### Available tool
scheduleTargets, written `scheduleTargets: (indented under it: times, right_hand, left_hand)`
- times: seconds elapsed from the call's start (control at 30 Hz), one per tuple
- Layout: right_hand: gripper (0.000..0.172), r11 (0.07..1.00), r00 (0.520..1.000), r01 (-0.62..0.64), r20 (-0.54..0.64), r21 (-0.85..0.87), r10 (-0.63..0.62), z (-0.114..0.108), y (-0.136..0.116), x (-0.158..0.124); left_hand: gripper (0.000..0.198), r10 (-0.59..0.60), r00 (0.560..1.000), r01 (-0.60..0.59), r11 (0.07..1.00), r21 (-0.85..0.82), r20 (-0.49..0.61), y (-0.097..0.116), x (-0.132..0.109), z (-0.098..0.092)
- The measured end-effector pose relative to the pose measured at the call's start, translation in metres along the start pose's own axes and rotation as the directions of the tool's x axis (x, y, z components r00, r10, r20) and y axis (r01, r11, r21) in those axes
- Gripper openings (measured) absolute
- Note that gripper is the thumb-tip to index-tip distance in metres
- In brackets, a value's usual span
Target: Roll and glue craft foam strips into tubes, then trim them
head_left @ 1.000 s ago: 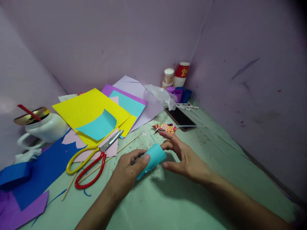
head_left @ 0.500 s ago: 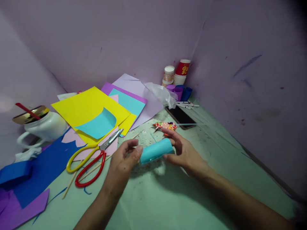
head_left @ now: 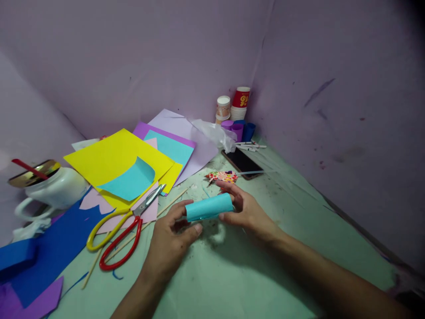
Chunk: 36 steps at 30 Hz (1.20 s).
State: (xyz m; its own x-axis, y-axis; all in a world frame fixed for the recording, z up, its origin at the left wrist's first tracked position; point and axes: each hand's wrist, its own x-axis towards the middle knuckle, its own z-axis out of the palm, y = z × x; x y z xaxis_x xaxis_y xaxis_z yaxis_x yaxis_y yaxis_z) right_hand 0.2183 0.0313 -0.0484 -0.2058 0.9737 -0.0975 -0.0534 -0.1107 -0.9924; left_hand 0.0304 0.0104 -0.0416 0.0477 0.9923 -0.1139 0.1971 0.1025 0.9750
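Note:
A light-blue paper roll (head_left: 210,207) is held sideways just above the table, with a shiny seam along its lower edge. My right hand (head_left: 247,212) grips the roll's right end between thumb and fingers, its index finger raised. At the left end, my left hand (head_left: 174,235) has its fingers behind the roll while the thumb stands apart below it. Beyond my right hand lies a flower-patterned glue gun (head_left: 223,177) with a clear glue stick (head_left: 250,172) in its back. Scissors (head_left: 137,212) with one yellow and one red handle rest to the left.
Coloured sheets, a yellow one (head_left: 116,155) uppermost, cover the back left. A white mug (head_left: 58,190) and blue foam sheet (head_left: 63,239) are at far left. A phone (head_left: 244,161), paper cups (head_left: 241,99) and small purple and blue rolls (head_left: 237,131) stand toward the corner.
My left thumb has come away from the roll and dropped below its left end. The right hand still holds the other end. The whole view has shifted slightly.

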Motion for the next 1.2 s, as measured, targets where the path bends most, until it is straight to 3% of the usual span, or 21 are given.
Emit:
scheduleTargets:
  times: [0.9, 1.07, 1.2]
  right_hand:
    - [0.073, 0.997, 0.999, 0.031, 0.029, -0.077, -0.029, 0.0019, -0.0071, -0.0053]
    - [0.084, 0.982, 0.995, 0.092, 0.046, -0.163, -0.085, 0.0041, -0.002, -0.0081]
    - [0.081, 0.961, 0.996, 0.087, 0.023, -0.263, -0.084, 0.0073, 0.0004, -0.0093]
  left_hand:
    - [0.025, 0.088, 0.996, -0.086, 0.995, 0.054, -0.035, 0.0044, -0.0038, 0.0015]
    - [0.027, 0.073, 0.996, -0.071, 0.997, 0.034, -0.057, 0.0036, -0.0043, 0.0022]
    - [0.025, 0.079, 0.995, -0.077, 0.996, 0.043, -0.054, 0.0045, -0.0049, 0.0049]
